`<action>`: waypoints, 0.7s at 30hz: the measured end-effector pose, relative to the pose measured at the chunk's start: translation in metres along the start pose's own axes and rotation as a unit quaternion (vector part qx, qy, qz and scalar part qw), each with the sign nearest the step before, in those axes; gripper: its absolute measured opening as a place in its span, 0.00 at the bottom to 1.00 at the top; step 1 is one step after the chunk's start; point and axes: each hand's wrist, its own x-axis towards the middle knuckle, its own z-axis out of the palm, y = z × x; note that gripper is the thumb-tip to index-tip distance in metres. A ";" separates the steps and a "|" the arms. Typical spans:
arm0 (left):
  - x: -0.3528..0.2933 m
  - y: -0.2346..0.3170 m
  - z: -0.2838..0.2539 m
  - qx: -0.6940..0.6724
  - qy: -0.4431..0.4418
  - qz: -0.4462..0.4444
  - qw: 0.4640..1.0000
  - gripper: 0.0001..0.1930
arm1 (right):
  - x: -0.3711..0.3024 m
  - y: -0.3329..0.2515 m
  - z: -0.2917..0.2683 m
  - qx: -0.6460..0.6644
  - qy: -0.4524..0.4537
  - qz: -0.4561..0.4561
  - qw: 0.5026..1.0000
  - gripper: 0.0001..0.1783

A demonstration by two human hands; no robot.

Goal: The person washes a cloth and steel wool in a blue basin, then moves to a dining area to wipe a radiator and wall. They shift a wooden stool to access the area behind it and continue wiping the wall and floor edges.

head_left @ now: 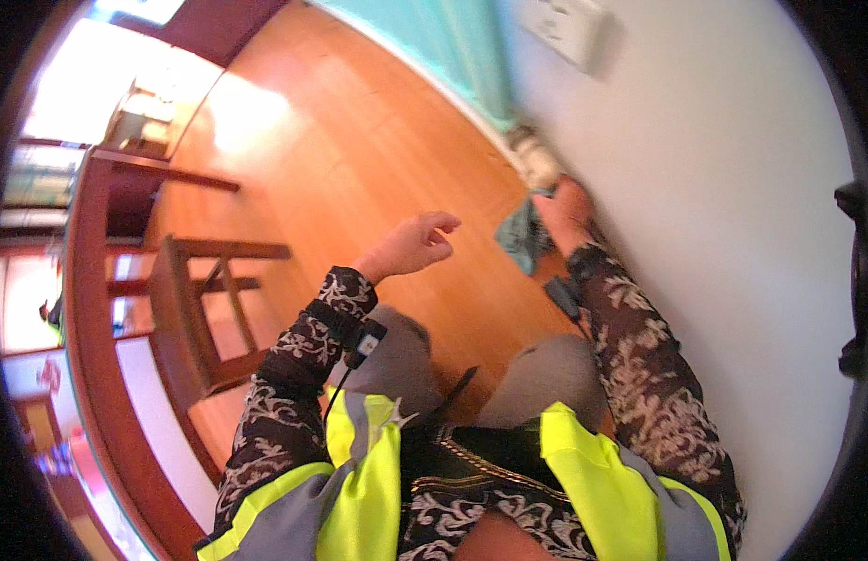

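My right hand (569,213) reaches low beside the white wall and is closed on a teal and grey cloth (521,238), which hangs toward the floor from its fingers. Just beyond that hand, where the wall meets the floor, is a whitish rounded object (535,157); its kind is too blurred to tell. My left hand (415,245) hovers over the wooden floor with nothing in it, its fingers loosely bent and thumb apart. Both sleeves are black with a pale floral pattern, and a small dark device (365,344) with a cable sits at the left wrist.
Orange-brown wooden floor (359,150) spreads ahead. A dark wooden stool (186,318) and a long table edge (88,309) stand at the left. The white wall (715,234) runs close on the right, with a socket (567,28) above. A turquoise surface (443,47) borders the far floor edge.
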 end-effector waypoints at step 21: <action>-0.108 -0.070 0.024 0.051 0.333 -0.055 0.940 0.11 | 0.020 0.045 0.026 -0.005 -0.050 -0.107 0.993 0.23</action>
